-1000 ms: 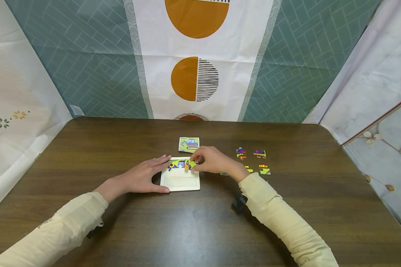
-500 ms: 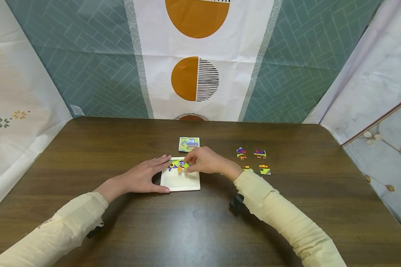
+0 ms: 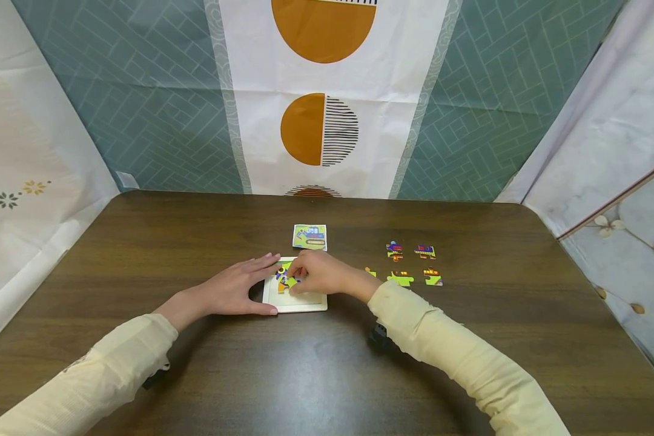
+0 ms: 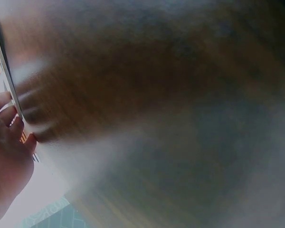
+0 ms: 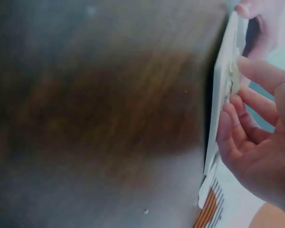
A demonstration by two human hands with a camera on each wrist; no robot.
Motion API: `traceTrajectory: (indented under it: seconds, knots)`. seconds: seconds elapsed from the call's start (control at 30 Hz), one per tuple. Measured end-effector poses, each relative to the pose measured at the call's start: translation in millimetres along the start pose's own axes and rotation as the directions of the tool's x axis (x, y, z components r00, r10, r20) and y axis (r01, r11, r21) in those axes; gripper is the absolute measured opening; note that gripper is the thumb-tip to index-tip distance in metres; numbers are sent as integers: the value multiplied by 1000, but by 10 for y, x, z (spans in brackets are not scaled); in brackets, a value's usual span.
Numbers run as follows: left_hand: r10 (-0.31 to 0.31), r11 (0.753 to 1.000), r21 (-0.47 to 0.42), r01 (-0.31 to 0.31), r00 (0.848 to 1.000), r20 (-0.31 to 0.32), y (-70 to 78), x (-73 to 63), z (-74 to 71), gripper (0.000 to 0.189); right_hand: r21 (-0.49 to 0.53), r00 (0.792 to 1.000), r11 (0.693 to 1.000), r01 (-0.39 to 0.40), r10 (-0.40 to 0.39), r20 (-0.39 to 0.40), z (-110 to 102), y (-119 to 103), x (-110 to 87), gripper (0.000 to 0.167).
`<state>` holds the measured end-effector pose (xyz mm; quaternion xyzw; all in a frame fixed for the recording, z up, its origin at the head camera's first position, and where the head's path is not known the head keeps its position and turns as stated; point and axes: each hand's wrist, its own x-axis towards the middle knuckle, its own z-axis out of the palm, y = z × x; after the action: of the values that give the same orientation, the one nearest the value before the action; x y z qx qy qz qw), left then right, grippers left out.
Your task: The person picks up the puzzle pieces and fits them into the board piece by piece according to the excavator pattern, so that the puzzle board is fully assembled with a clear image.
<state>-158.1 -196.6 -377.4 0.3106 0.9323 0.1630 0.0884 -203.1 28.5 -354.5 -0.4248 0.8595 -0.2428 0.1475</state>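
Right hand (image 3: 317,277) has its fingers curled onto a puzzle piece (image 3: 284,280), pressing it down in the upper left part of the white puzzle tray (image 3: 296,304), frame centre of the head view. Can't tell whether thumb and fingers pinch the piece or just push on top of it; the right wrist view only shows fingertips (image 5: 235,114) at the tray's edge. Left hand (image 3: 234,292) lies flat, fingers straight, against the tray's left side, bracing it on the dark wooden table (image 3: 142,254).

Step in hand, as I read it: seating a piece in the tray's top row. Most of the tray floor looks bare.

Loose pieces (image 3: 409,266) sit right of centre, well apart from the tray. A small reference card (image 3: 309,237) with the finished picture lies just above the tray.

Next move probably needs: confirm the piece sits flush with its tabs lined up against the frame corner, then release and reach right for another loose piece, matching it against the card. The bracing hand should keep the tray from sliding.
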Motion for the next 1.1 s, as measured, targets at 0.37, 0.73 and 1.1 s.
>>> traceTrajectory:
  seconds: [0.37,0.73,1.1]
  knots:
    - [11,1000,-4,-11,1000,-19,17,-12,-4,97,-36,1000,999,25,-25,-6,52,-41,68,26]
    - [-3,1000,-12,2,1000,-18,14,-13,-9,98,-61,1000,998,-1,-1,-29,93,-71,101,27]
    - [32,999,23,-32,999,-7,40,-43,-18,97,-69,999,998,-11,8,-44,114,-80,94,27]
